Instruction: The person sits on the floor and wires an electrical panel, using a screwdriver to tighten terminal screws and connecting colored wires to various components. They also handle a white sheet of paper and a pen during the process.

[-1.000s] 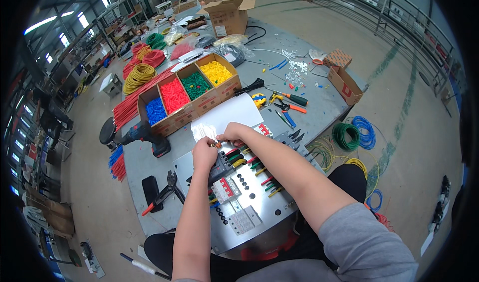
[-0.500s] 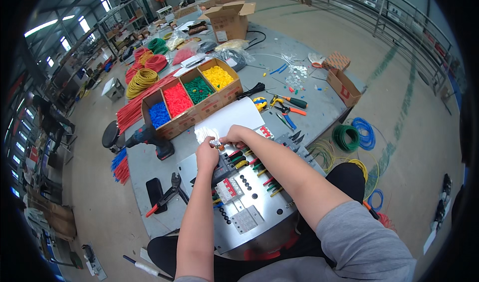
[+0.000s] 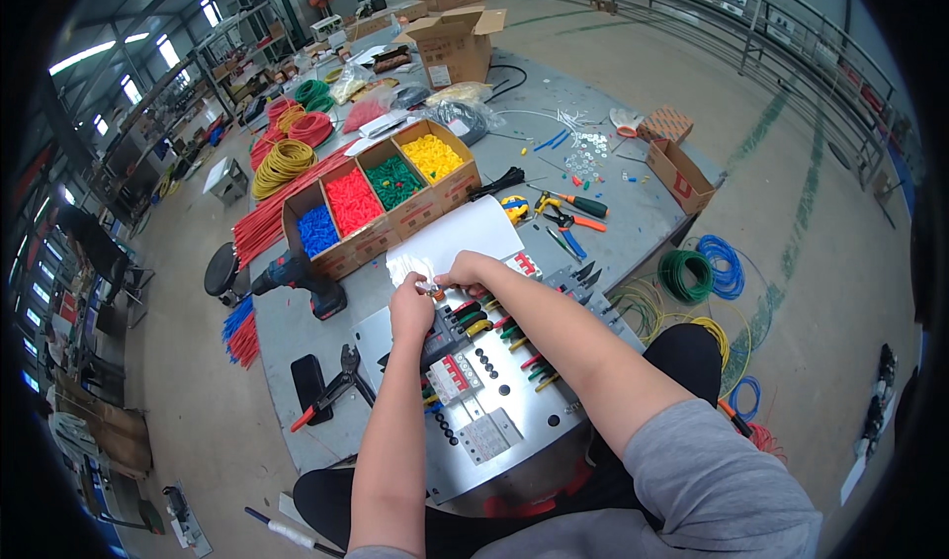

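Both hands meet over the far edge of a metal mounting plate [image 3: 529, 430] that carries breakers and short wires. My left hand [image 3: 411, 309] has its fingers closed beside a dark grey breaker [image 3: 445, 340]. Close to its fingertips, my right hand [image 3: 467, 270] is also closed, thumb and finger together. A small orange-brown piece [image 3: 437, 294] shows between the two hands; its kind is too small to tell. A white sheet [image 3: 465, 231] and crumpled silvery wrapping [image 3: 407, 262] lie just beyond the fingers. Red, green and yellow wires [image 3: 474, 318] run near my right wrist.
A divided cardboard box [image 3: 390, 225] of blue, red, green and yellow sleeves stands beyond the plate. To the left are a cordless drill [image 3: 306, 282], a crimping tool [image 3: 341, 386] and a phone [image 3: 310, 386]. Pliers [image 3: 563, 219] and a screwdriver [image 3: 583, 203] lie at right.
Hands and plate hold almost the same place; the view has shifted very slightly. At the far left, the person near the chair has shifted a little.
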Available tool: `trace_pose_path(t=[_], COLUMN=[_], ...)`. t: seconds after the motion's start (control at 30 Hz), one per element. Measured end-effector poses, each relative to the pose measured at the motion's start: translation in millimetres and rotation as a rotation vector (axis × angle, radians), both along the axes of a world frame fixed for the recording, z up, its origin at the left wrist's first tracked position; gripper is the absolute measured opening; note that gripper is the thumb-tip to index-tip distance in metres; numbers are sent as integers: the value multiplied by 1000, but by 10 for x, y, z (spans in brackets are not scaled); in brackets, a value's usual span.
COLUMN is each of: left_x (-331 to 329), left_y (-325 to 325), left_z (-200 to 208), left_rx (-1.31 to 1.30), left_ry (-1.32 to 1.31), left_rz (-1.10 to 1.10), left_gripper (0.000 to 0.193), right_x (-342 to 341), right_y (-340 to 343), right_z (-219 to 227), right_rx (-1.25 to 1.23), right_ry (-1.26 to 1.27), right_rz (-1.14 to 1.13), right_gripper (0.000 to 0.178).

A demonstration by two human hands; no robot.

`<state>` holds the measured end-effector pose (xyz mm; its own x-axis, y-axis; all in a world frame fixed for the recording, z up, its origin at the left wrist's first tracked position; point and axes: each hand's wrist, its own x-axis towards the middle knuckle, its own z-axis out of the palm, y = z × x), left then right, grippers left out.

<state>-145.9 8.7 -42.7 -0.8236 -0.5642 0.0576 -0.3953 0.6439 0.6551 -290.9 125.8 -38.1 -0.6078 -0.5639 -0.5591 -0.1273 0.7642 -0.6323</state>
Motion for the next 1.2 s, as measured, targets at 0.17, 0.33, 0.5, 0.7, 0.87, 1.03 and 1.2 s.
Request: trace_pose_path(t=[0.17, 0.33, 0.5, 0.7, 0.87, 1.03, 1.2], left_x=[-54, -38, -97, -256, -449, -723, -787], left_y=[12, 86, -43, -275, -444, -346, -251], left_z=[71, 61, -80, -307, -333, 54, 274], left_rx=[28, 27, 15, 344, 69, 16, 103], left_ry=[-90, 7, -13, 55, -133, -549, -724], left_rz=[-34, 21, -44, 77, 26, -38, -195], left_gripper=[23, 33, 37, 32, 28, 39, 39], right_x=[-85, -51, -92, -93, -37, -32, -91], right_y=[39, 53, 41, 106, 43, 115, 157], right_z=[-13, 0, -27, -46, 11, 12, 0], right_rx=[-8, -10, -2, -9, 2, -38, -56], right_ry=[4, -1, -17, -3, -1, 3, 12], right_rz=[-7, -9, -24, -31, -39, -19, 2], right_gripper=[64, 64, 64, 61, 59, 61, 59])
